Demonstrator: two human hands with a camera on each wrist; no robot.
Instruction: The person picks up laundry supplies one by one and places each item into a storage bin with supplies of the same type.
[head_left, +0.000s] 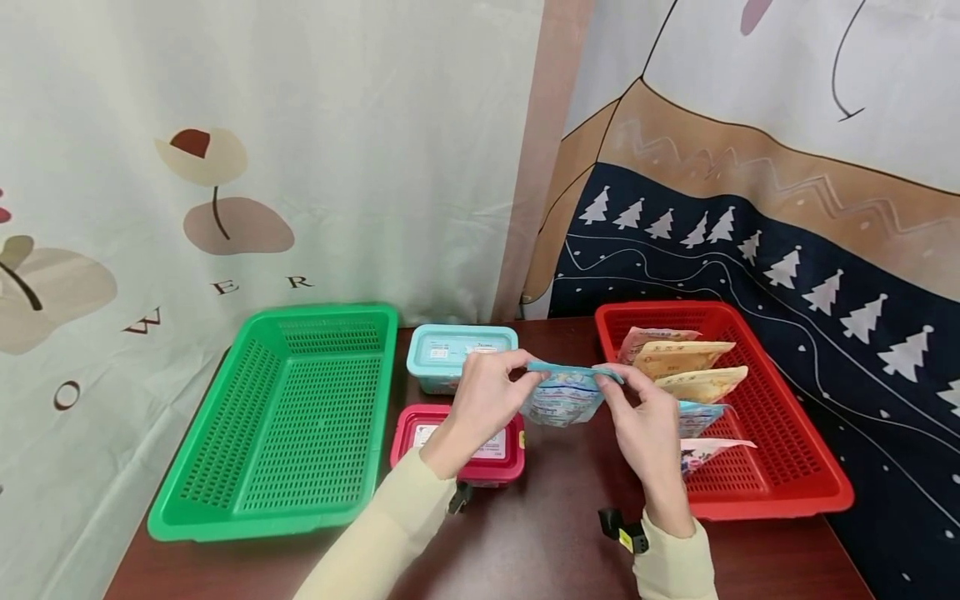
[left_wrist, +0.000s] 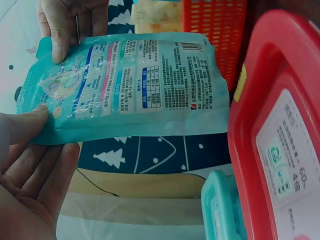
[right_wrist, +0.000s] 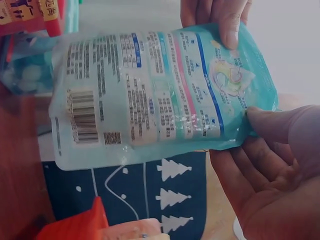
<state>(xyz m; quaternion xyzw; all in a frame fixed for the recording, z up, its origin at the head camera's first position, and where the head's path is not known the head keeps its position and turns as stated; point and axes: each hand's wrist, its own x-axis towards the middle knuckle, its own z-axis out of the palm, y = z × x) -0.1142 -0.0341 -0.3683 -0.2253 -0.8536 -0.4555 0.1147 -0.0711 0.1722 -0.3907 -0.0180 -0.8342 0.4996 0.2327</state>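
Note:
Between both hands hangs a teal printed plastic pouch [head_left: 566, 402], over the table and between the boxes and the red basket. My left hand [head_left: 483, 393] pinches one top corner between thumb and fingers. At the other top corner, my right hand [head_left: 647, 418] does the same. In the right wrist view, the side of the pouch [right_wrist: 145, 95] with a barcode and rows of small text faces the camera. A pink-red lidded box [head_left: 510, 443] lies partly hidden under my left forearm, with a light teal lidded box [head_left: 427, 357] behind it.
On the right stands a red basket [head_left: 806, 442] with several upright pouches in a row, such as a yellow pouch [head_left: 705, 385]. A green basket [head_left: 386, 375] with nothing in it sits at the left. Printed curtains [head_left: 420, 167] hang behind the brown table [head_left: 540, 542].

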